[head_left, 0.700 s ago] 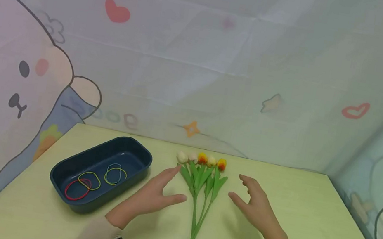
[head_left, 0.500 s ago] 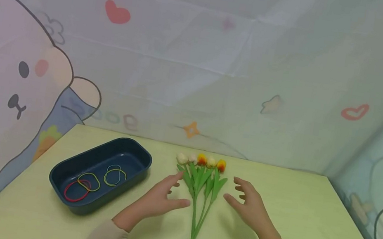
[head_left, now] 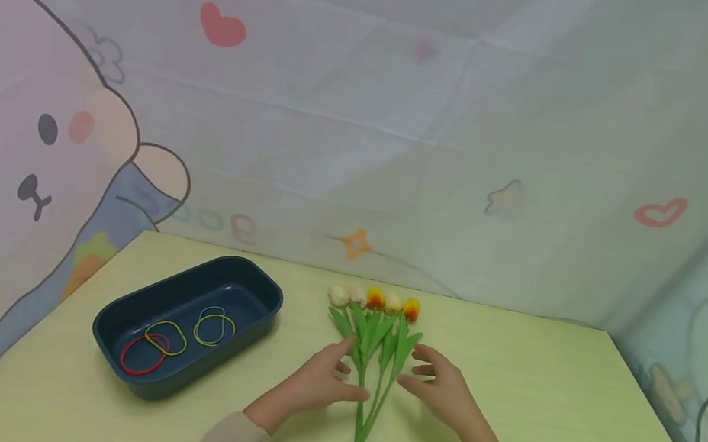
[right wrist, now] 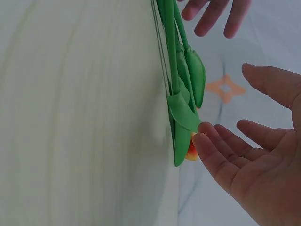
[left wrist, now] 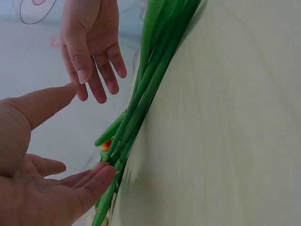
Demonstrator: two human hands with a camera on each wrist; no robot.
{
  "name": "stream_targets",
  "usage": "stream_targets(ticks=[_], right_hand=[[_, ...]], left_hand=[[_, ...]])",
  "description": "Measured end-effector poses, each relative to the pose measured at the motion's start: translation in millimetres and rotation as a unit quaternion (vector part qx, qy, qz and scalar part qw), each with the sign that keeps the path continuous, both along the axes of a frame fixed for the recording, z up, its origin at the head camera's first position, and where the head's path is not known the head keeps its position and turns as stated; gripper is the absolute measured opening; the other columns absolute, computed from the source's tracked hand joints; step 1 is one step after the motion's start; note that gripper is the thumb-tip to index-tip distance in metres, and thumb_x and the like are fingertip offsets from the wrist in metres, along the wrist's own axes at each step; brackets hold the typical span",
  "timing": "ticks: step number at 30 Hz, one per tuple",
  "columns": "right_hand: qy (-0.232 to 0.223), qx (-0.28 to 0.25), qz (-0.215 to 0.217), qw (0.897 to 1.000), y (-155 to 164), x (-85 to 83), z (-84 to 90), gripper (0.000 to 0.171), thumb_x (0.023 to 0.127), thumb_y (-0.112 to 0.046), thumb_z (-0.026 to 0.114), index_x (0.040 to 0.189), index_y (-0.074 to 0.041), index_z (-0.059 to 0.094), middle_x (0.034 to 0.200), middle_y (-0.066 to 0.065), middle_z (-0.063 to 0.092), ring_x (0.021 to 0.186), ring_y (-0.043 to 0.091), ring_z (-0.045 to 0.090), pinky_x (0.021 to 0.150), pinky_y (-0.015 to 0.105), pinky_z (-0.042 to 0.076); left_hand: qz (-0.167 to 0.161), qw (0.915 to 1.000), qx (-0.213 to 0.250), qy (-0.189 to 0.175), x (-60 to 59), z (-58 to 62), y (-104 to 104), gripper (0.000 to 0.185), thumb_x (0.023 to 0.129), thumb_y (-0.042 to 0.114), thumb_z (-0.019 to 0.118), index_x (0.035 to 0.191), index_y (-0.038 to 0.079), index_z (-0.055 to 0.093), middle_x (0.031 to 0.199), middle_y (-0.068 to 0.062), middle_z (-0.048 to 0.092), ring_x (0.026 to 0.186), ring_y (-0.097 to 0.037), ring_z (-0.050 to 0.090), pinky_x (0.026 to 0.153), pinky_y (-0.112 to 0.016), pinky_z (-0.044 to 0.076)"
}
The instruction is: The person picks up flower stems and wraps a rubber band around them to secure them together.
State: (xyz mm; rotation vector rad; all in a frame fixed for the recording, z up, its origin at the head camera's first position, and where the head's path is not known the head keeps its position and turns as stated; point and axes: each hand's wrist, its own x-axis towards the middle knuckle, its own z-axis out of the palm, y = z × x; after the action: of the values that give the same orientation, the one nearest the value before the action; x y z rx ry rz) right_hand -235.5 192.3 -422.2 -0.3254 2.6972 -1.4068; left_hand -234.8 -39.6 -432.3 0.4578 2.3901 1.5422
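1. So there's a little bunch of fake tulips (head_left: pixel 374 356) lying flat in the middle of a pale yellow-green counter (head_left: pixel 540 405). Flower heads point to the far side, stems run back toward the person at the near edge.

2. The left hand (head_left: pixel 318 381) sits just left of the stems, palm turned toward them, fingers relaxed and spread, not gripping anything. In the left wrist view its fingertips (left wrist: pixel 101 176) look like they're right up against the green leaves, touching or as good as.

3. The right hand (head_left: pixel 438 393) mirrors it on the right side of the bunch, also loose and open with nothing in it. From the right wrist camera a fingertip (right wrist: pixel 204 136) is touching or nearly touching a folded leaf on the bunch.

4. So the stems lie between the two hands, with the flowers flat on the counter and not lifted.

5. Off to the left, well apart from the flowers, there's a dark blue tray (head_left: pixel 124 308) sitting at an angle. Inside it are a few rubber bands (head_left: pixel 168 342): a red one, a couple of yellow-green ones.

6. Behind the counter hangs a pastel sheet (head_left: pixel 414 107) with a cartoon bear, hearts and stars on it.
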Motion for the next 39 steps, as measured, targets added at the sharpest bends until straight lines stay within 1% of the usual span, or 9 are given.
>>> stream_targets(ticks=[4,8,14,18,24,28,31,34,39], right_hand=[[-0.015,-0.001,-0.004,1.000,-5,-2.8,-6.5,0.064,0.088,-0.017,0.070,0.141,0.005,0.041,0.135,0.024,0.051,0.114,0.038,0.056,0.086,0.049,0.051],[-0.024,-0.006,-0.009,1.000,-10,-6.4,-11.9,0.067,0.084,-0.014,0.074,0.139,0.006,0.043,0.130,0.023,0.055,0.108,0.034,0.060,0.083,0.047,0.052],[-0.039,-0.010,-0.016,0.999,-13,-10.3,-15.8,0.068,0.079,-0.012,0.077,0.137,0.007,0.045,0.127,0.021,0.057,0.101,0.029,0.063,0.081,0.045,0.052],[-0.050,-0.015,-0.030,0.998,-14,-12.5,-18.1,0.067,0.078,-0.012,0.077,0.136,0.006,0.047,0.126,0.019,0.059,0.103,0.030,0.063,0.083,0.046,0.051],[-0.053,-0.018,-0.042,0.998,-17,-11.0,-17.7,0.066,0.077,-0.012,0.077,0.134,0.007,0.049,0.124,0.022,0.060,0.110,0.039,0.058,0.085,0.049,0.050],[-0.064,-0.021,-0.050,0.996,-18,-9.2,-19.2,0.067,0.077,-0.012,0.077,0.135,0.007,0.048,0.123,0.020,0.062,0.112,0.038,0.057,0.088,0.050,0.049],[-0.071,-0.025,-0.057,0.996,-19,-8.9,-20.2,0.068,0.076,-0.012,0.078,0.134,0.007,0.048,0.120,0.019,0.063,0.111,0.038,0.058,0.089,0.051,0.048],[-0.073,-0.034,-0.059,0.995,-21,-9.8,-21.2,0.068,0.075,-0.010,0.078,0.133,0.010,0.048,0.115,0.019,0.065,0.107,0.036,0.061,0.091,0.052,0.047],[-0.095,-0.075,-0.052,0.991,-25,-10.7,-22.5,0.068,0.074,-0.005,0.077,0.133,0.013,0.046,0.105,0.017,0.068,0.094,0.030,0.067,0.091,0.050,0.049]], left_hand=[[0.008,0.9999,-0.010,0.002,-1.8,-2.3,5,0.093,0.081,0.019,0.078,0.151,-0.002,0.020,0.144,-0.027,0.035,0.118,-0.041,0.050,0.087,-0.051,0.048],[0.012,0.9997,-0.021,0.002,-4.5,-5.0,8,0.095,0.079,0.016,0.081,0.150,-0.003,0.021,0.141,-0.029,0.038,0.116,-0.041,0.052,0.086,-0.051,0.049],[0.026,0.9995,-0.016,-0.010,-8.6,-9.0,11,0.094,0.076,0.014,0.082,0.149,-0.004,0.024,0.137,-0.028,0.043,0.113,-0.041,0.055,0.085,-0.050,0.050],[0.035,0.9992,-0.003,-0.017,-10.7,-11.6,13,0.093,0.076,0.012,0.082,0.149,-0.003,0.026,0.136,-0.027,0.046,0.113,-0.041,0.056,0.087,-0.051,0.049],[0.052,0.9982,-0.002,-0.029,-11.0,-14.8,15,0.093,0.075,0.011,0.082,0.147,-0.007,0.027,0.129,-0.027,0.053,0.112,-0.039,0.058,0.090,-0.050,0.049],[0.055,0.9979,-0.003,-0.035,-9.3,-15.2,17,0.093,0.073,0.010,0.083,0.146,-0.009,0.029,0.129,-0.026,0.054,0.110,-0.038,0.059,0.090,-0.051,0.048],[0.052,0.9979,0.005,-0.038,-8.4,-15.5,18,0.090,0.072,0.008,0.084,0.144,-0.010,0.032,0.127,-0.025,0.055,0.108,-0.038,0.059,0.090,-0.050,0.049],[0.049,0.9979,0.017,-0.039,-8.6,-16.4,19,0.086,0.072,0.006,0.083,0.142,-0.010,0.036,0.125,-0.023,0.056,0.107,-0.036,0.060,0.088,-0.049,0.050],[0.049,0.9973,0.033,-0.043,-9.2,-16.4,21,0.080,0.072,0.003,0.081,0.140,-0.008,0.040,0.122,-0.021,0.058,0.105,-0.034,0.061,0.087,-0.048,0.050]])
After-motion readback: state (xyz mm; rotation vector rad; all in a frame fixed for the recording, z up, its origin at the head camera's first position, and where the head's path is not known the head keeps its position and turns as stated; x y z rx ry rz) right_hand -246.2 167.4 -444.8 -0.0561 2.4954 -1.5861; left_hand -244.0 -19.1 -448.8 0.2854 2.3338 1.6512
